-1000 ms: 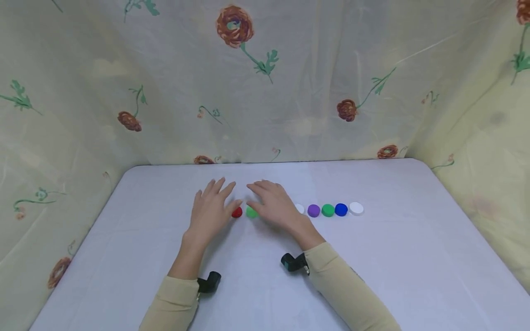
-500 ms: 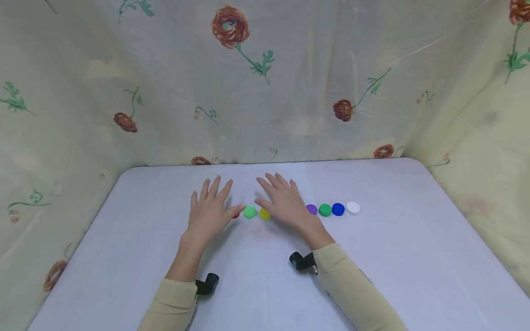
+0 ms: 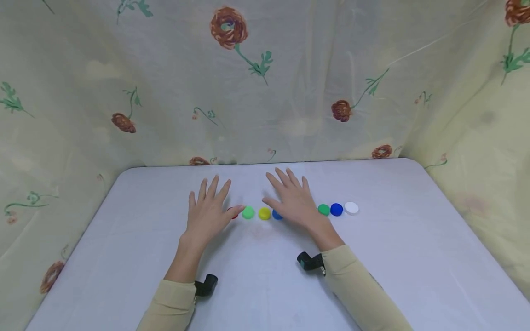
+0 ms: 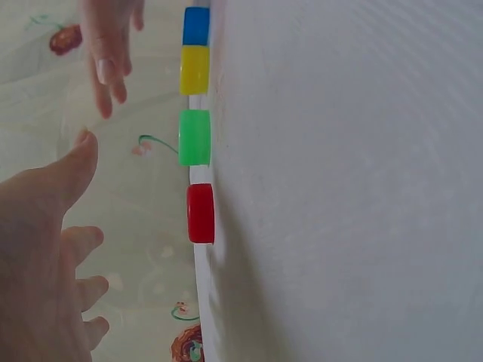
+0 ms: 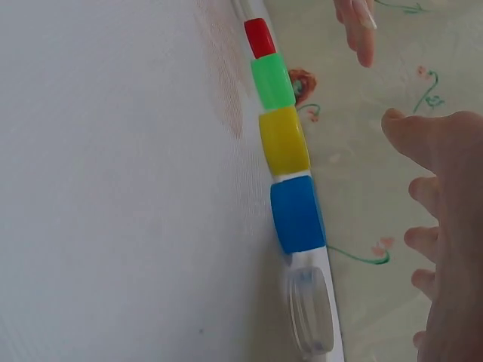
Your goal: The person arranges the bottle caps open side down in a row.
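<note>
A row of small round caps runs across the white table. My left hand (image 3: 207, 214), fingers spread, hovers over its left end, the thumb overlapping the red cap (image 4: 201, 213) in the head view. To the right lie a light green cap (image 3: 248, 212), a yellow cap (image 3: 264, 213) and a blue cap (image 5: 298, 214). Fingers apart and holding nothing, my right hand (image 3: 295, 200) is raised above the row's middle. It hides the clear cap (image 5: 311, 311) from the head view. Beyond its wrist are a green cap (image 3: 324, 209), a dark blue cap (image 3: 337, 209) and a whitish cap (image 3: 351, 208).
The table (image 3: 256, 271) has a white cover and rounded far corners. Flower-patterned curtains (image 3: 165, 69) hang behind it and along both sides. A black wrist camera (image 3: 206, 285) sits at the left cuff, another black camera (image 3: 309, 261) at the right.
My right hand has moved to the right along the row with its fingers spreading. The yellow and blue caps came into sight, and the purple one went behind it. My left hand stays nearly still.
</note>
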`<state>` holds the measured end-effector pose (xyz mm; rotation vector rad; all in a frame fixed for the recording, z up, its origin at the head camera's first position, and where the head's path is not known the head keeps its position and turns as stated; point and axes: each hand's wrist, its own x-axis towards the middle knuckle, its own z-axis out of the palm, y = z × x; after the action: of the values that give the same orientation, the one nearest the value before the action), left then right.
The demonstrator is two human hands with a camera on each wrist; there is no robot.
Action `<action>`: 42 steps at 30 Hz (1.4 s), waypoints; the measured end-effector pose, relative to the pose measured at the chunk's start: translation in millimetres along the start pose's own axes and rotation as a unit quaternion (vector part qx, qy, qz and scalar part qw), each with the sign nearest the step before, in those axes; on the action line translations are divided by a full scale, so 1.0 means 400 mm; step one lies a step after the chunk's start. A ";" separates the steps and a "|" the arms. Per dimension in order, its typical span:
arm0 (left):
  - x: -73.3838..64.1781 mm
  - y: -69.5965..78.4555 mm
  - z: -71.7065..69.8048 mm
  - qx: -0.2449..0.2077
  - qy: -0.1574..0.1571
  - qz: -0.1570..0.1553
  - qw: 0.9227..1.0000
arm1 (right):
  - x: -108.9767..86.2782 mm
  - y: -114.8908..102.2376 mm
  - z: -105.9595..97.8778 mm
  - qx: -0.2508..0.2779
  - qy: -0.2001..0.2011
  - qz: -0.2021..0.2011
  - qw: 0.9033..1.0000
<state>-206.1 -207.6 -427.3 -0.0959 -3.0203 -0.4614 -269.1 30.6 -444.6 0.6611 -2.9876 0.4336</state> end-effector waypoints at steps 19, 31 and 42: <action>0.005 0.008 -0.003 0.004 0.006 0.000 1.000 | -0.033 0.050 -0.028 0.014 0.014 0.014 1.000; 0.002 -0.008 -0.008 -0.006 0.006 0.001 1.000 | -0.047 0.090 -0.037 0.008 0.029 0.032 0.999; 0.005 -0.010 -0.007 -0.004 -0.004 -0.014 1.000 | -0.071 0.126 -0.072 -0.002 0.027 0.062 0.998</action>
<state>-208.3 -212.1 -425.5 -0.0556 -3.0310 -0.4757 -264.7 94.0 -433.1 0.4577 -2.9867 0.4433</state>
